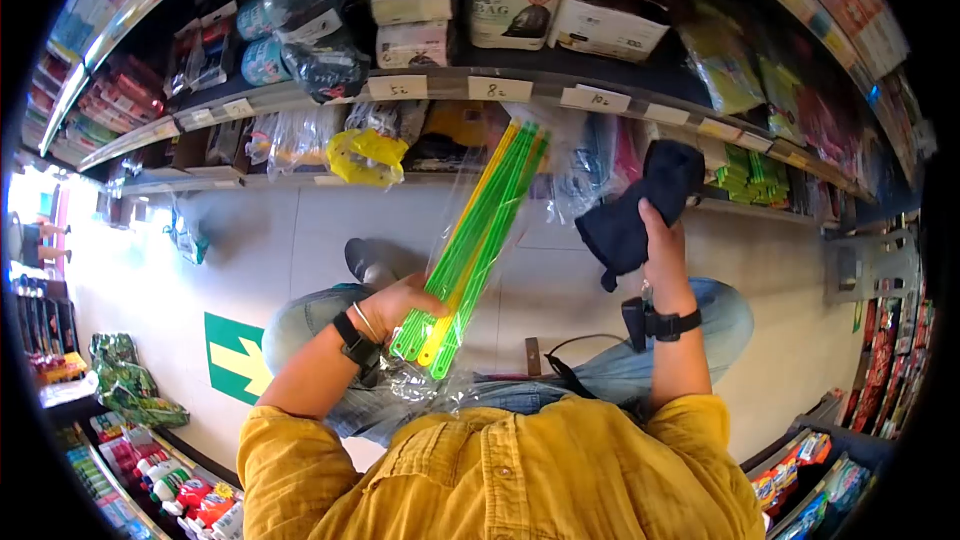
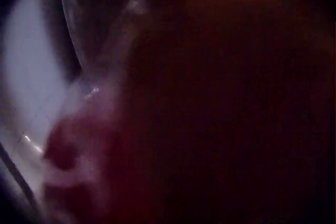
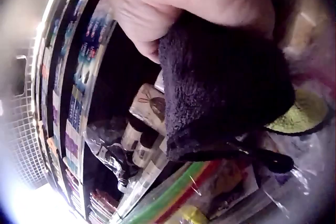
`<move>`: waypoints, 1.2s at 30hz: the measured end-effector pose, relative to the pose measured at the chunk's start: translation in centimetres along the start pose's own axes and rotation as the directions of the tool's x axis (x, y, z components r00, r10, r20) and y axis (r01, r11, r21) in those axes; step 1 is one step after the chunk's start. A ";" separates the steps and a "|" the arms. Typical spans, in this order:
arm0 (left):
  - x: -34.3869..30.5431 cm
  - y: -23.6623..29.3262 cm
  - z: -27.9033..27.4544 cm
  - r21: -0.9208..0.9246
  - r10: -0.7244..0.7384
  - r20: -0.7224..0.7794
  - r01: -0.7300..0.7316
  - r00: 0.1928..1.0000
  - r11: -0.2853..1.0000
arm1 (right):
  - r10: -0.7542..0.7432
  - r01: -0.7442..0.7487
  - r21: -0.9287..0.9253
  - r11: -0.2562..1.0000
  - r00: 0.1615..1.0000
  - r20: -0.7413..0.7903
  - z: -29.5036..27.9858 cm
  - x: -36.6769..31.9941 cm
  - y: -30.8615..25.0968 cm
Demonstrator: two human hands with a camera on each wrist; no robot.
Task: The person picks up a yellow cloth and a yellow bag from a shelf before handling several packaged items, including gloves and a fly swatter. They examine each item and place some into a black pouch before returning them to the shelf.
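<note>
My left hand [image 1: 402, 306] grips the lower end of a clear plastic bag of long, thin green and yellow plastic sticks [image 1: 484, 230], with small holes at their near ends. The bundle slants up and right toward the lower shelf. On the other side, my right hand [image 1: 664, 248] holds a dark, fluffy cloth [image 1: 632, 212], thumb across it. Seen from the right wrist, the cloth [image 3: 220, 90] droops below the fingers, and a dark loop [image 3: 270, 160] hangs at its lower edge. The left wrist view is mostly dark and blurred.
Shelves with price labels [image 1: 500, 89] run across the front, stocked with garbage bag packs [image 1: 515, 10]. A yellow plastic-wrapped item [image 1: 367, 155] juts from the lower shelf. Green packs [image 1: 752, 177] lie at its right. A floor sign with an arrow [image 1: 236, 358] is at left.
</note>
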State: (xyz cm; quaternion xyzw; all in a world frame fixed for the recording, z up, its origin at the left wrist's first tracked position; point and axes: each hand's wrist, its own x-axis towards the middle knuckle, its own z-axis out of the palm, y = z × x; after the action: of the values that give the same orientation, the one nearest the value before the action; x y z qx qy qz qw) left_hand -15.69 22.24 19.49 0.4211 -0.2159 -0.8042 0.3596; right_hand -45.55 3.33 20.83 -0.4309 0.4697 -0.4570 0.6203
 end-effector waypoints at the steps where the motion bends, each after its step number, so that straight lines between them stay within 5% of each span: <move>1: -0.3 0.3 0.5 0.003 -0.013 0.003 0.013 1.000 1.000 | -0.044 0.043 -0.092 0.995 0.999 -0.010 0.6 0.3 -0.8; 4: -1.5 1.1 1.8 -0.015 -0.112 -0.020 0.112 0.993 0.994 | -0.175 0.177 -0.327 0.928 0.984 0.035 1.4 2.2 -0.9; 6: -2.6 1.9 2.8 0.007 -0.103 -0.014 0.103 0.995 0.995 | -0.284 0.291 -0.681 0.672 0.951 0.125 3.2 2.2 -0.7; 8: -3.7 2.8 3.6 -0.004 -0.177 0.060 0.177 0.982 0.984 | -0.242 0.275 -0.733 0.622 0.958 0.155 5.0 1.9 0.7; 10: -4.9 2.5 3.4 0.023 -0.258 0.073 0.257 0.963 0.966 | -0.399 0.527 -0.676 0.515 0.846 0.355 7.0 0.9 3.3; 11: -5.6 2.4 3.7 0.027 -0.254 0.069 0.253 0.965 0.967 | -0.187 0.448 -0.735 0.509 0.891 0.414 9.0 -1.7 1.6; 13: -7.1 3.3 5.2 0.002 -0.254 0.027 0.254 0.967 0.967 | -0.169 0.609 -0.642 0.466 0.773 0.612 11.6 -6.1 -0.4; 15: -8.7 2.5 4.9 0.022 -0.285 -0.036 0.286 0.958 0.958 | -0.161 0.811 -0.414 0.413 0.513 0.843 12.3 -8.8 -0.4; 18: -10.6 2.0 5.8 0.107 -0.330 -0.171 0.351 0.928 0.930 | -0.283 0.879 -0.209 0.428 0.350 0.893 11.9 -9.6 0.7; 22: -12.8 1.2 6.6 0.238 -0.266 -0.088 0.279 0.960 0.930 | -0.298 0.839 -0.488 0.238 0.542 0.786 9.8 -3.9 1.1; 24: -14.1 0.8 6.7 0.241 -0.258 -0.082 0.271 0.963 0.932 | -0.328 0.651 -0.700 0.293 0.756 0.566 8.5 0.5 1.0; 28: -15.7 -0.2 6.1 0.260 -0.281 -0.092 0.295 0.955 0.920 | -0.281 0.482 -0.815 0.322 0.871 0.403 6.1 5.9 3.5; 31: -15.6 -0.4 5.6 0.259 -0.279 -0.090 0.293 0.956 0.920 | -0.312 0.645 -0.645 0.409 0.764 0.566 8.6 1.3 1.0; 32: -15.4 -0.4 5.5 0.260 -0.284 -0.087 0.297 0.955 0.919 | -0.360 0.736 -0.553 0.390 0.674 0.644 9.5 -0.7 1.2; 34: -14.4 0.3 6.1 0.243 -0.258 -0.082 0.271 0.963 0.931 | -0.191 0.805 -0.411 0.429 0.525 0.829 11.0 -6.2 -0.3; 36: -13.9 0.8 6.4 0.231 -0.234 -0.079 0.246 0.969 0.941 | -0.356 0.898 -0.154 0.411 0.314 0.880 12.0 -10.2 -0.1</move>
State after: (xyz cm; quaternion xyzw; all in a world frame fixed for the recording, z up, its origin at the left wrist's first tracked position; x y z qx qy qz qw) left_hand -15.36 32.58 30.80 0.5048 -0.2489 -0.7992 0.2108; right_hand -35.28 14.49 25.14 -0.9104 0.0671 -0.2693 0.3069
